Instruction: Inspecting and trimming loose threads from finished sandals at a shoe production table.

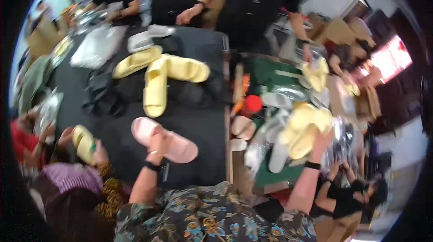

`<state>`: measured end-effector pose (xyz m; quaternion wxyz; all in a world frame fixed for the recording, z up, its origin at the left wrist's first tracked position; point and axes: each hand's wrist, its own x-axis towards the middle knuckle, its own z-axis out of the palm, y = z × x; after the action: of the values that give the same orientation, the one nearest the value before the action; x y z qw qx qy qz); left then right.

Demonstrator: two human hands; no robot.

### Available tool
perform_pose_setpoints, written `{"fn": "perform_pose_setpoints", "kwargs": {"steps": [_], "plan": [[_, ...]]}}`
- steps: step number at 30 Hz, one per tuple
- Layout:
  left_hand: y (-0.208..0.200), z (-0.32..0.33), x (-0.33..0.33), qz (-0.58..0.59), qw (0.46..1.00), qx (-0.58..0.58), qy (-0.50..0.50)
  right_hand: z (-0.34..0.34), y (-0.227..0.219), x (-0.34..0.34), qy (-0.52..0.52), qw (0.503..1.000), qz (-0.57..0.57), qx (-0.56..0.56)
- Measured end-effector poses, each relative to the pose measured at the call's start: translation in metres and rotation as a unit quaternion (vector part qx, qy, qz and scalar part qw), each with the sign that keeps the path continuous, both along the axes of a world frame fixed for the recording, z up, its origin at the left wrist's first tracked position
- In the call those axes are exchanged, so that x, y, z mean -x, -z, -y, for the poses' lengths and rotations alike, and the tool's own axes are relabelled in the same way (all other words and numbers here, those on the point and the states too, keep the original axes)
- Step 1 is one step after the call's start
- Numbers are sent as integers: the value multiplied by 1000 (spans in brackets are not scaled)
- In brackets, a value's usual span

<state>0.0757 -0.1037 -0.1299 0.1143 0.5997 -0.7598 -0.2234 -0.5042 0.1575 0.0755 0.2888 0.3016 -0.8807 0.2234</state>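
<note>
My left hand [158, 140] is closed around the middle of a pink slipper [182, 148] over the black tabletop [194, 120]. To the right, my right hand [322, 137] is at a bunch of yellow slippers [301, 142] above the green surface. Motion blur smears its fingers, so their grip is unclear. Beyond the pink slipper, several yellow slippers [155, 89] lie on the black table. Dark slippers [103, 92] are left of them, and grey-white slippers [140, 42] are farther back.
A wooden edge [228, 106] divides the black table from the green surface [266, 73], which holds wrapped grey slippers [278, 152] and a red round lid [252, 104]. At left, a co-worker's hands hold a yellow slipper [84, 144]. Another person [261, 7] stands across. Clear plastic bags [95, 50] lie far left.
</note>
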Motion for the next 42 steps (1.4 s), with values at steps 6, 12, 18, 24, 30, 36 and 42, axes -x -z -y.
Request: {"fn": "perform_pose_setpoints", "kwargs": {"steps": [6,12,18,24,30,36,42], "plan": [[-111,-38,57,-137,990,-7,-22,50,35,-104,-223,926,302,41],[-131,-36,30,-28,958,254,-129,65,179,-259,-337,656,670,-86],[-110,-33,6,-46,984,1,-169,101,165,-324,-280,689,654,-134],[-123,-57,21,-129,974,113,-151,93,147,-306,-253,616,745,-47],[-152,-30,-15,-41,981,175,-73,60,142,-186,-272,820,450,-225],[-141,-36,21,-93,976,111,162,117,88,-216,-394,776,466,-156],[-89,-59,30,-48,996,-12,79,104,99,-296,-456,761,443,-127]]}}
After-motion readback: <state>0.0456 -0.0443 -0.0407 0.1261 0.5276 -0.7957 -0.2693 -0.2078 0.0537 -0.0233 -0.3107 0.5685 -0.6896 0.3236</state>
